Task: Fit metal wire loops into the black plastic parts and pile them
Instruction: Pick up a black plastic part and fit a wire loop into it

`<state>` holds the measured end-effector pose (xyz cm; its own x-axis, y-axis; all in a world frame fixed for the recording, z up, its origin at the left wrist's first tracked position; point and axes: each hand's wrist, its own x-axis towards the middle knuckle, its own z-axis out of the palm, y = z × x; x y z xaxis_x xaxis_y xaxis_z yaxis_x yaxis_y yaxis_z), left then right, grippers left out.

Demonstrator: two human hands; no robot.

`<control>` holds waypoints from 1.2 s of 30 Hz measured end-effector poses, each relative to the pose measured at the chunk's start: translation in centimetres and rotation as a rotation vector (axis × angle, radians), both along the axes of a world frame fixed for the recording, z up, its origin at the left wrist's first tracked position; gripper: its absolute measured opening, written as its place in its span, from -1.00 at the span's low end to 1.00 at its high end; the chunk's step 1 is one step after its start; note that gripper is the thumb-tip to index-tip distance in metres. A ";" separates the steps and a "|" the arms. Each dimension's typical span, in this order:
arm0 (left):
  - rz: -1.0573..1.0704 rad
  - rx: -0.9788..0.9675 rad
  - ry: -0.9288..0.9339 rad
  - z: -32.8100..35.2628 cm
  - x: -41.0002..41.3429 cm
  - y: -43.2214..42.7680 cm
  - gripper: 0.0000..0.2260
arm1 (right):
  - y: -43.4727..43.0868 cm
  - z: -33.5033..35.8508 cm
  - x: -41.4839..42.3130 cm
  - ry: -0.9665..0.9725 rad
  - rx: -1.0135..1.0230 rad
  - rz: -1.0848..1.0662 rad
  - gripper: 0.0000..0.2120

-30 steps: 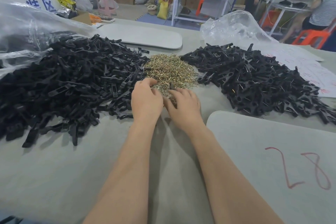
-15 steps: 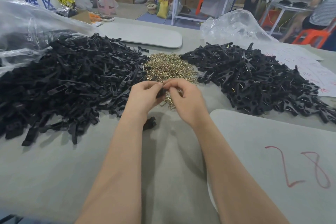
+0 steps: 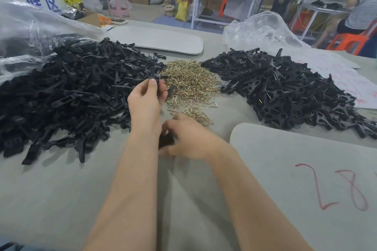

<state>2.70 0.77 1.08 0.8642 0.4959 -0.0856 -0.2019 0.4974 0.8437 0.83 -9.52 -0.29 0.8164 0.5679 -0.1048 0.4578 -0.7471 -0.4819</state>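
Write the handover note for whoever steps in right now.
Left hand pinches a black part, raised beside the wire loops heap.
Right hand, blurred, is at a second black part on the table; grip unclear.
Left pile: bare parts. Right pile: parts with wire showing.
Done: the right pile so far. Left: loop the held part, then the left pile.

Left hand [image 3: 145, 101] pinches a black part [image 3: 152, 76] (right hand [image 3: 190, 141] blurred).

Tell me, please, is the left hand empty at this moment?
No, the left hand is raised off the table and pinches a black plastic part between its thumb and fingers.
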 end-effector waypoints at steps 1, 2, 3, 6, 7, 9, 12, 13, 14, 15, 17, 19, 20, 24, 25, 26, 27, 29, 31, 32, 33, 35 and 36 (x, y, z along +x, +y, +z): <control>0.007 -0.003 -0.001 0.0 0.0 0.0 -0.88 | 0.4 -0.3 0.0 -0.047 -0.036 -0.001 -0.63; 0.014 0.003 0.005 -0.1 0.0 -0.1 -0.88 | 0.5 -0.5 0.1 -0.086 -0.023 -0.032 -0.67; 0.021 0.016 0.013 -0.2 0.0 -0.1 -0.88 | 0.6 -0.7 0.3 -0.125 0.007 -0.086 -0.69; 0.010 0.071 0.046 -0.4 0.2 -0.4 -0.88 | 0.2 -1.1 0.9 -0.222 0.128 -0.277 -0.77; -0.007 0.084 0.055 -0.4 0.3 -0.6 -0.88 | 0.1 -1.2 1.1 -0.236 0.169 -0.320 -0.79; -0.030 0.107 0.070 -0.4 0.3 -0.9 -0.90 | 0.1 -1.2 1.1 -0.240 0.216 -0.352 -0.82; -0.015 0.142 0.066 -0.4 0.3 -1.2 -0.91 | -0.1 -1.2 1.2 -0.214 0.257 -0.364 -0.81; 0.000 0.152 0.058 -0.4 0.3 -1.2 -0.91 | -0.2 -1.1 1.3 -0.192 0.283 -0.378 -0.80; 0.018 0.163 0.050 -0.3 0.3 -1.1 -0.91 | -0.3 -1.0 1.4 -0.172 0.310 -0.393 -0.78; 0.035 0.178 0.044 -0.3 0.3 -1.0 -0.90 | -0.4 -1.0 1.4 -0.158 0.331 -0.405 -0.76; 0.049 0.190 0.042 -0.3 0.3 -1.0 -0.90 | -0.5 -0.9 1.5 -0.136 0.351 -0.411 -0.73; 0.023 0.161 0.064 -0.4 0.4 -1.0 -0.92 | -0.5 -1.0 1.5 -0.114 0.367 -0.400 -0.74; -0.001 0.144 0.080 -0.5 0.4 -1.1 -0.92 | -0.5 -1.0 1.5 -0.115 0.384 -0.395 -0.76; -0.088 0.187 0.112 -0.8 0.6 -1.1 -0.86 | -1.4 -0.7 2.1 -0.225 0.554 -0.442 -0.91; -0.116 0.209 0.117 -0.8 0.6 -1.2 -0.85 | -1.6 -0.5 2.2 -0.242 0.611 -0.481 -0.88; -0.155 0.231 0.125 -0.9 0.6 -1.5 -0.85 | -1.8 -0.4 2.3 -0.231 0.669 -0.519 -0.85; -0.200 0.247 0.135 -0.9 0.5 -1.8 -0.84 | -2.0 -0.4 2.3 -0.180 0.727 -0.543 -0.84; -0.267 0.254 0.148 -1.0 0.3 -2.6 -0.82 | -1.9 -0.3 2.0 0.013 0.804 -0.543 -0.83; -0.240 0.219 0.140 -0.9 0.4 -2.8 -0.80 | -1.6 -0.4 1.7 0.086 0.765 -0.538 -0.83; -0.201 0.184 0.133 -0.8 0.5 -2.6 -0.81 | -1.6 -0.3 1.8 0.015 0.669 -0.545 -0.86; -0.158 0.148 0.126 -0.7 0.6 -2.3 -0.82 | -1.7 -0.2 1.8 -0.082 0.557 -0.548 -0.90; -0.080 0.096 0.114 -0.7 0.7 -1.6 -0.87 | -2.0 -0.1 1.8 -0.168 0.409 -0.513 -0.98; -0.056 0.082 0.110 -0.8 0.7 -1.4 -0.89 | -2.0 -0.1 1.7 -0.129 0.365 -0.474 -0.95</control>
<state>3.39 -0.64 0.29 0.8781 0.4568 -0.1428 -0.0796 0.4335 0.8976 2.51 -11.48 -0.36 0.9822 0.1198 0.1443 0.1871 -0.6809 -0.7081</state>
